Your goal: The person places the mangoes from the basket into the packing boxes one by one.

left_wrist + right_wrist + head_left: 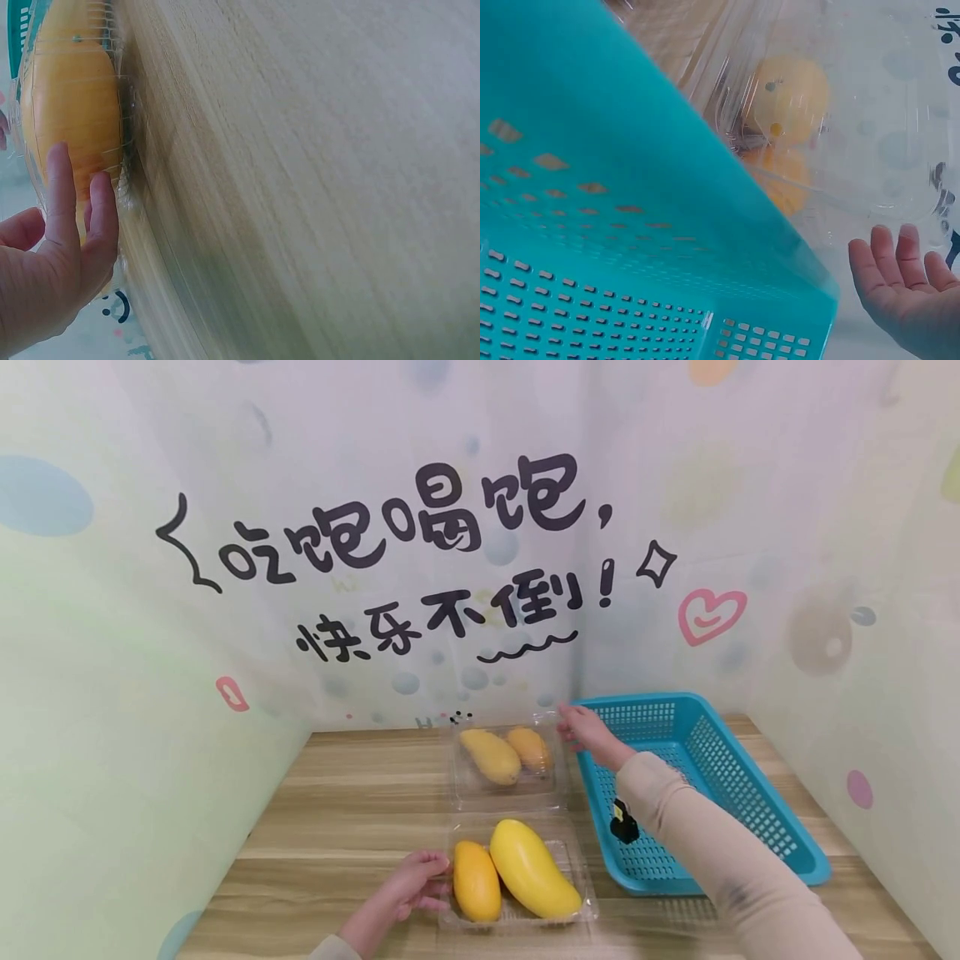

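A clear plastic box (588,910) at the front holds an orange-yellow mango (477,882) and a longer yellow mango (534,870). My left hand (411,883) is at its left side, fingers extended; in the left wrist view the fingertips (61,159) reach the box wall, though contact is unclear. Behind it lies more clear plastic packaging (468,797), with two further mangoes (491,757) showing through. My right hand (592,735) hovers at the packaging's back right corner, by the basket rim. Seen from the right wrist, its loosely bent fingers hold nothing and stand apart from the clear plastic.
A blue-green perforated basket (813,870) stands on the right, with the right forearm reaching across it. Wood-grain tabletop (337,810) extends to the left. Printed curtains with black lettering (450,510) enclose the back and both sides.
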`<state>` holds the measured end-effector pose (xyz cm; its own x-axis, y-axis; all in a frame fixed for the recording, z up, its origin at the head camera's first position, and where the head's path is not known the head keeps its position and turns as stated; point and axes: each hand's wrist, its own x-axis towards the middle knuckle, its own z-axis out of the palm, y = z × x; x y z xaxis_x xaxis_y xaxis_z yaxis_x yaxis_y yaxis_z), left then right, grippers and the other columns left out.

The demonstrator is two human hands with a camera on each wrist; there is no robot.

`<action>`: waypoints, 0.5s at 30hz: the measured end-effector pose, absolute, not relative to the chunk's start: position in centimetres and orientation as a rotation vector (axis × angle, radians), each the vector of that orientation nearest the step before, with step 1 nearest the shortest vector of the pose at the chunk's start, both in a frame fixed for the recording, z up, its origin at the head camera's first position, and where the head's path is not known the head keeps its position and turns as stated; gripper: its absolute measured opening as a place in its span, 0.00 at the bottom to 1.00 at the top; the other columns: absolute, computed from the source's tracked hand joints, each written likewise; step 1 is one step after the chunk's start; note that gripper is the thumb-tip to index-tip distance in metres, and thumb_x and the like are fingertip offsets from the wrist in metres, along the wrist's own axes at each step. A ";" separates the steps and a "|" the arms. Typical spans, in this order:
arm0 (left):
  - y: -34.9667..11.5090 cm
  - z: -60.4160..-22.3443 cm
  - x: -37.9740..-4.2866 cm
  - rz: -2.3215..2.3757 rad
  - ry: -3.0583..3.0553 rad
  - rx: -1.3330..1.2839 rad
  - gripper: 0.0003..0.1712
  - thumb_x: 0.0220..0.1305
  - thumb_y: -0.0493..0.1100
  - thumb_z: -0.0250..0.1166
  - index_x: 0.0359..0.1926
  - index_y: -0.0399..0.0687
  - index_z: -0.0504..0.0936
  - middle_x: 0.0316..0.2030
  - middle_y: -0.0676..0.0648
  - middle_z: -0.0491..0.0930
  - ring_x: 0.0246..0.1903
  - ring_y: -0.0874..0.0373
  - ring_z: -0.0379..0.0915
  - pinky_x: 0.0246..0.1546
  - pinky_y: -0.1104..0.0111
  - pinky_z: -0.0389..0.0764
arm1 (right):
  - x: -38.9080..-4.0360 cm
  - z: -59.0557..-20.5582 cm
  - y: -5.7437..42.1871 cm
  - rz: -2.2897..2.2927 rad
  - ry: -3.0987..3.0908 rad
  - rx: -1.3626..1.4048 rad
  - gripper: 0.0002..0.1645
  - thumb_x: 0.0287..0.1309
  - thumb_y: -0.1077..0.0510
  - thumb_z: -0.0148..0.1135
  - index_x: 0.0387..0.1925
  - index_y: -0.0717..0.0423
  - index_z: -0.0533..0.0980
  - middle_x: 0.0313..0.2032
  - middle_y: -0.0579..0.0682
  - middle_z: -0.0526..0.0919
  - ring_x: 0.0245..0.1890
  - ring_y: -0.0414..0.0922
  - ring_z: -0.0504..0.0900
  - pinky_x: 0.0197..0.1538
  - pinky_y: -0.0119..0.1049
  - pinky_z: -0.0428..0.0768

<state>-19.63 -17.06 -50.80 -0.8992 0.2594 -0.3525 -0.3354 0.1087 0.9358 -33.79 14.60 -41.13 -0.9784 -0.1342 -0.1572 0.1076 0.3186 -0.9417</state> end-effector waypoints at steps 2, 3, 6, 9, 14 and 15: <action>-17.1 -50.8 -19.6 1.841 1.957 -0.073 0.13 0.65 0.39 0.53 0.44 0.32 0.68 0.40 0.42 0.75 0.31 0.58 0.77 0.32 0.61 0.83 | -33.6 -41.0 14.7 -1.732 2.385 -0.034 0.33 0.70 0.43 0.32 0.61 0.66 0.59 0.53 0.67 0.69 0.51 0.59 0.69 0.57 0.54 0.70; -17.1 -50.8 -19.6 1.841 1.955 -0.074 0.13 0.65 0.39 0.53 0.44 0.32 0.68 0.40 0.42 0.75 0.31 0.58 0.77 0.32 0.61 0.83 | -33.5 -41.0 14.7 -1.736 2.394 -0.032 0.32 0.70 0.44 0.32 0.59 0.66 0.61 0.49 0.65 0.72 0.49 0.58 0.71 0.56 0.54 0.71; -17.1 -50.7 -19.5 1.839 1.959 -0.076 0.14 0.64 0.39 0.53 0.45 0.31 0.67 0.40 0.42 0.75 0.31 0.58 0.77 0.33 0.61 0.83 | -33.1 -40.6 14.8 -1.741 2.409 -0.041 0.28 0.70 0.45 0.33 0.49 0.66 0.67 0.36 0.59 0.75 0.38 0.52 0.73 0.50 0.51 0.75; -17.1 -50.8 -19.6 1.839 1.966 -0.083 0.15 0.64 0.39 0.53 0.45 0.30 0.67 0.40 0.42 0.75 0.31 0.57 0.77 0.33 0.61 0.83 | -32.3 -40.0 15.0 -1.704 2.392 -0.094 0.23 0.69 0.48 0.37 0.38 0.63 0.70 0.27 0.54 0.74 0.29 0.48 0.72 0.43 0.47 0.77; -17.2 -50.9 -19.6 1.841 1.968 -0.076 0.16 0.64 0.40 0.53 0.46 0.30 0.67 0.40 0.42 0.75 0.31 0.57 0.77 0.33 0.60 0.83 | -30.9 -39.3 16.0 -1.581 2.283 -0.156 0.18 0.66 0.48 0.46 0.33 0.59 0.71 0.27 0.52 0.74 0.30 0.46 0.74 0.41 0.42 0.79; -17.2 -50.9 -19.6 1.841 1.966 -0.074 0.16 0.64 0.40 0.54 0.46 0.31 0.67 0.40 0.42 0.75 0.31 0.57 0.76 0.33 0.60 0.83 | -30.6 -39.3 16.1 -1.563 2.256 -0.168 0.17 0.65 0.49 0.46 0.33 0.59 0.71 0.27 0.52 0.74 0.30 0.46 0.74 0.42 0.42 0.80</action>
<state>-19.59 -17.19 -50.92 -0.9003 0.2572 -0.3512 -0.3336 0.1106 0.9362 -30.63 16.15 -39.28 -0.9169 -0.3138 -0.2466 0.1207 0.3709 -0.9208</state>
